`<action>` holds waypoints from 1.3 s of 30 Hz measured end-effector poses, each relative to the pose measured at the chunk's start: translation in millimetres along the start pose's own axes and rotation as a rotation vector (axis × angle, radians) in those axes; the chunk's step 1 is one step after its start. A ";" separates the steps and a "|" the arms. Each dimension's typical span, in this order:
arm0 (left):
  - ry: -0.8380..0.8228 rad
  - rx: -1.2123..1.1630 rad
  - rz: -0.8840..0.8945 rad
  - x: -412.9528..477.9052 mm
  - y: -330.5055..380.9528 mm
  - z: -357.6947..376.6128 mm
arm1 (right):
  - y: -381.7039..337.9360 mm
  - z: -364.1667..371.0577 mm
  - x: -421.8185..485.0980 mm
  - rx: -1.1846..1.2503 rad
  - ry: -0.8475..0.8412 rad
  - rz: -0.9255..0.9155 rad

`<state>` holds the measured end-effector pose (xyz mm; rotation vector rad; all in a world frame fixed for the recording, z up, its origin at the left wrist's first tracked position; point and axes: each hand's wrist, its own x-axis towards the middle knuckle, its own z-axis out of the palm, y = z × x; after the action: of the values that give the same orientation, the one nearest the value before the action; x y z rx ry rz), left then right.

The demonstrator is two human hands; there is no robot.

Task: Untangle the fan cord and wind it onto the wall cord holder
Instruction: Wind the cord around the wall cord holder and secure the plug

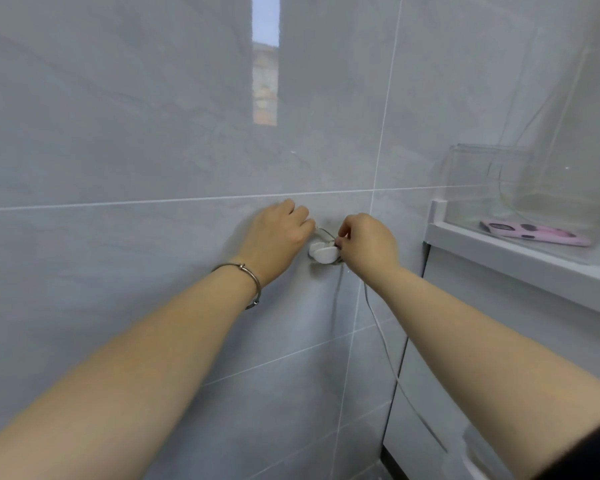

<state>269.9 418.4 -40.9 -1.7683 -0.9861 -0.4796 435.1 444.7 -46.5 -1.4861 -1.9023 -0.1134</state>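
Note:
A small white cord holder (323,253) sticks to the grey tiled wall between my two hands. A thin grey fan cord (383,337) loops over the holder and hangs down to the lower right. My left hand (279,233), with a bracelet on its wrist, has curled fingers against the wall just left of the holder and pinches the cord's end at its fingertips. My right hand (368,242) pinches the cord beside the holder's right edge. The fan itself is out of view.
A white cabinet ledge (520,261) juts out at the right. On it stands a clear plastic box (534,188) with a pink spotted object (534,233) inside. A narrow bright reflection (265,60) shows on the glossy wall above.

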 end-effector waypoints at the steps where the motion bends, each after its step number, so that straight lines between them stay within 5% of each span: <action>1: -0.039 -0.017 -0.001 -1.2 2.2 -0.7 | 2.0 -2.6 2.5 -0.046 -0.013 -0.038; 5: -0.168 -0.091 -0.026 -6.6 10.7 -4.3 | 3.3 -7.4 5.5 -0.196 -0.044 -0.169; 9: -0.122 -0.078 -0.006 -14.9 11.1 -4.9 | 7.1 -0.8 0.9 -0.340 -0.038 -0.336; 26: -0.029 -0.063 -0.030 -42.8 29.5 4.7 | 21.5 -16.6 -13.0 -0.162 -0.157 -0.411; 34: -0.251 -0.191 -0.225 -46.3 51.6 11.8 | 20.3 -27.5 -14.7 -0.102 -0.269 -0.362; 39: -0.157 -0.525 -0.617 -45.7 53.2 10.7 | 20.2 -29.8 -16.4 -0.088 -0.281 -0.345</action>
<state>284.3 401.7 -108.3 -1.9529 -1.6405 -1.0765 468.3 424.1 -40.6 -1.2677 -2.3994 -0.1542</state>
